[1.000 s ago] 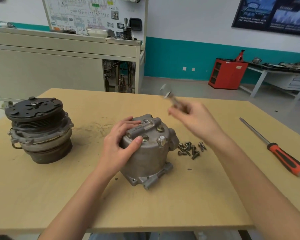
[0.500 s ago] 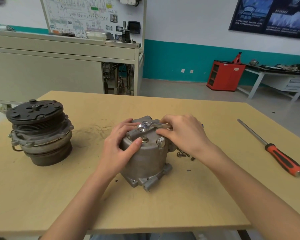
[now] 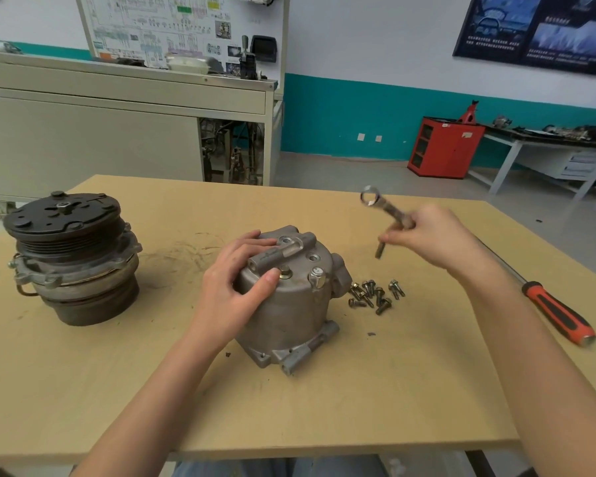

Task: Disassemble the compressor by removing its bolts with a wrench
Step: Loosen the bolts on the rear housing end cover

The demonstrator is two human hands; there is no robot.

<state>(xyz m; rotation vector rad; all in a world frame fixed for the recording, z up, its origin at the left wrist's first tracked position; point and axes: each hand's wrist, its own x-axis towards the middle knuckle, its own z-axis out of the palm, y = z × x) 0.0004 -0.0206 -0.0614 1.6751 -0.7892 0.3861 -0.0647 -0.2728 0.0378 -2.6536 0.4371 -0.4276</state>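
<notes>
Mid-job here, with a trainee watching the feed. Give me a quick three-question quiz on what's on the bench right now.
1. True or false: the wrench is seated on a bolt of the compressor housing.
2. Where do the loose bolts lie? A) left of the housing; B) on the table, right of the housing; C) on top of the housing.
3. Which tool lies untouched near the table's right edge?

Key
1. False: the right hand holds it in the air, clear of the housing.
2. B.
3. The screwdriver with the orange and black handle.
</notes>
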